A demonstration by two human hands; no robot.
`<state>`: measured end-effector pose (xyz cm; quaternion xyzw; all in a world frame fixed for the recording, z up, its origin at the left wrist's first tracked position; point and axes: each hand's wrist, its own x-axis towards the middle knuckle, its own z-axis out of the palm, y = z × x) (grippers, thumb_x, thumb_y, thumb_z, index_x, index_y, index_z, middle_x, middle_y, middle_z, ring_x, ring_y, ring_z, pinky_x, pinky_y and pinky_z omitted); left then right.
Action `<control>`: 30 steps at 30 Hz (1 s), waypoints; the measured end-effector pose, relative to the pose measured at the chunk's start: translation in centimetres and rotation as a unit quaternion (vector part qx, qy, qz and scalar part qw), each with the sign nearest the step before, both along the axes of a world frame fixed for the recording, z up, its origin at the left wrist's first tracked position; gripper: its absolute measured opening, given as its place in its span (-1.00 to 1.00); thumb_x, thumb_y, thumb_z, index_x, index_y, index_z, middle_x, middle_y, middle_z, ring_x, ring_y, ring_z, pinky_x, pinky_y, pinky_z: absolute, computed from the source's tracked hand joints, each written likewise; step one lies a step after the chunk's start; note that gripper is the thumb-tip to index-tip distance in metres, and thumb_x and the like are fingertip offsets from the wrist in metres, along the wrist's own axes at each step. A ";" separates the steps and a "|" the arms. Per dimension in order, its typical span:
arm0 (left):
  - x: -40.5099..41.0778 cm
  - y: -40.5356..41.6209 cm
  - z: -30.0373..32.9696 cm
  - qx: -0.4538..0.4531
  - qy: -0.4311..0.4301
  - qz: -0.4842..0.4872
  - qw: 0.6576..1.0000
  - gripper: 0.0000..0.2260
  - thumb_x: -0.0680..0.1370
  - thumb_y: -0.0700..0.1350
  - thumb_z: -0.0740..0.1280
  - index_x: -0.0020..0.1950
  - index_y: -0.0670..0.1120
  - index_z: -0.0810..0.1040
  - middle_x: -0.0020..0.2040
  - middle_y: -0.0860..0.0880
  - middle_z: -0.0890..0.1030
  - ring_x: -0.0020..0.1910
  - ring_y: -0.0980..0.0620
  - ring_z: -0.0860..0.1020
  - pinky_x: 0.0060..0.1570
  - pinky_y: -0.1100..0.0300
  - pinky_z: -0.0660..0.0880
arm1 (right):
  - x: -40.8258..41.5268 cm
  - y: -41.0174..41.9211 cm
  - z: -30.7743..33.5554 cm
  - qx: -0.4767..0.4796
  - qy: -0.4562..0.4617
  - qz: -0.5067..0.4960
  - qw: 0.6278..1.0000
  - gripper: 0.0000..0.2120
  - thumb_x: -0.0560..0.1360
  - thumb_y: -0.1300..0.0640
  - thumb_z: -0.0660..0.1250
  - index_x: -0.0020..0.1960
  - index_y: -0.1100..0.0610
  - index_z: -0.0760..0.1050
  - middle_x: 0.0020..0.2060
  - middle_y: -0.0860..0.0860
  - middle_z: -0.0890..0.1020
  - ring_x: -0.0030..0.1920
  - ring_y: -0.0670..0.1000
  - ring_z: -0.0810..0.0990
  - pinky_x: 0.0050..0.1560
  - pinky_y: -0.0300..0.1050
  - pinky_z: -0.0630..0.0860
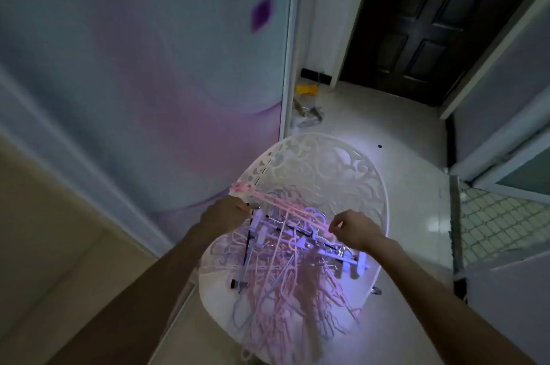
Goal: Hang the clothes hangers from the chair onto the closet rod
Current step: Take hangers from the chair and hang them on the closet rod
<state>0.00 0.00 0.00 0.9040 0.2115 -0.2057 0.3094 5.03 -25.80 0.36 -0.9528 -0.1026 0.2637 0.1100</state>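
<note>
Pink hangers [285,207] are lifted a little above a big messy pile of hangers [285,281] on the seat of a white chair [324,165]. The pile has pink, pale blue and clip hangers all tangled up. The left hand [226,213] is at ten o'clock from the pile, closed around one end of the pink hangers. The right hand [354,227] is at two o'clock from the pile, and its fingertips pinch the other end. The chair back has curly holes in it. A pale closet door [143,67] stands at ten o'clock from the chair. A dark door [431,22] is far off at one o'clock. A yellow thing [306,89] lies on the white floor [387,126] near the closet edge.
</note>
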 end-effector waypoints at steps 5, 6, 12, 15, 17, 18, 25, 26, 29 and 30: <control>5.4 0.5 -5.5 -0.057 0.019 0.105 0.993 -0.70 0.57 -0.09 0.22 0.20 -0.21 0.57 0.20 -0.18 0.58 0.21 -0.17 0.53 0.16 0.11 0.45 | 4.2 1.1 -5.2 -0.008 -0.011 -0.030 0.999 -0.74 0.52 -0.01 0.19 0.14 0.02 0.54 0.11 0.11 0.63 0.20 0.14 0.54 0.14 -0.08 0.45; 6.1 0.5 -6.8 -0.078 0.025 0.143 0.986 -0.68 0.57 -0.07 0.23 0.21 -0.23 0.55 0.21 -0.21 0.57 0.21 -0.19 0.53 0.17 0.07 0.48 | 4.7 1.4 -6.2 -0.019 -0.014 -0.018 1.000 -0.68 0.53 -0.09 0.19 0.21 0.02 0.49 0.15 0.11 0.60 0.24 0.13 0.50 0.18 -0.05 0.42; 8.4 0.0 -14.2 -0.136 0.021 0.160 0.978 -0.58 0.56 0.03 0.27 0.31 -0.21 0.45 0.25 -0.19 0.53 0.22 -0.18 0.52 0.14 0.11 0.46 | 6.8 3.0 -12.5 -0.073 0.050 0.027 0.996 -0.19 0.42 -0.37 0.20 0.47 0.10 0.11 0.38 0.14 0.36 0.39 0.14 0.33 0.35 0.07 0.25; 7.3 -0.3 -17.6 -0.092 0.056 0.051 0.993 -0.18 0.33 0.17 0.46 0.47 -0.10 0.23 0.41 -0.10 0.38 0.34 -0.13 0.43 0.30 0.07 0.38 | 7.4 3.4 -15.2 -0.061 0.041 0.020 0.997 -0.24 0.46 -0.30 0.20 0.46 0.13 0.11 0.36 0.14 0.39 0.37 0.16 0.34 0.33 0.06 0.30; 6.2 -1.0 -19.9 -0.019 0.109 0.005 0.994 0.10 0.27 0.24 0.47 0.56 -0.12 -0.11 0.56 -0.16 0.02 0.53 -0.14 0.08 0.47 -0.04 0.11 | 7.6 3.5 -16.2 -0.060 0.010 0.031 0.998 -0.28 0.47 -0.28 0.21 0.45 0.12 0.14 0.32 0.14 0.43 0.33 0.15 0.39 0.29 0.05 0.32; 5.7 -1.5 -20.5 -0.015 0.138 0.006 0.990 0.17 0.27 0.24 0.49 0.55 -0.13 -0.24 0.56 -0.15 -0.16 0.55 -0.14 -0.08 0.49 -0.09 -0.03 | 7.7 3.5 -16.6 -0.054 0.010 0.035 0.998 -0.30 0.47 -0.27 0.22 0.44 0.10 0.15 0.29 0.16 0.44 0.31 0.16 0.41 0.26 0.05 0.34; 4.9 -3.7 -23.6 -0.078 0.098 0.109 0.986 0.51 -0.17 0.45 0.45 0.55 -0.13 -0.22 0.50 -0.25 0.13 0.45 -0.20 0.28 0.34 -0.09 0.35 | 9.0 3.4 -18.9 -0.001 0.107 -0.005 0.994 -0.39 0.44 -0.33 0.21 0.32 0.04 0.24 0.10 0.13 0.59 0.11 0.20 0.57 0.00 -0.04 0.42; 4.9 -3.8 -23.9 -0.059 0.096 0.105 0.988 0.40 -0.03 0.39 0.51 0.55 -0.12 -0.19 0.47 -0.27 0.20 0.40 -0.22 0.35 0.29 -0.09 0.40 | 9.1 3.2 -18.8 0.003 0.103 0.000 0.995 -0.39 0.43 -0.32 0.22 0.32 0.02 0.24 0.09 0.12 0.59 0.10 0.20 0.57 0.01 -0.03 0.43; 5.0 -3.6 -24.1 -0.046 0.067 0.108 0.991 0.29 0.06 0.38 0.50 0.56 -0.07 -0.10 0.44 -0.25 0.27 0.32 -0.24 0.43 0.24 -0.10 0.44 | 9.4 2.5 -17.4 0.029 0.090 0.019 0.995 -0.41 0.46 -0.32 0.17 0.38 -0.06 0.21 0.15 0.13 0.58 0.12 0.20 0.56 0.08 -0.02 0.44; 5.2 -3.7 -24.3 -0.045 0.051 0.116 0.991 0.27 0.06 0.41 0.48 0.56 -0.06 -0.07 0.43 -0.22 0.31 0.31 -0.22 0.45 0.24 -0.09 0.45 | 9.6 2.4 -16.6 0.034 0.082 0.028 0.996 -0.40 0.48 -0.31 0.15 0.42 -0.06 0.19 0.21 0.14 0.55 0.18 0.19 0.54 0.12 -0.03 0.43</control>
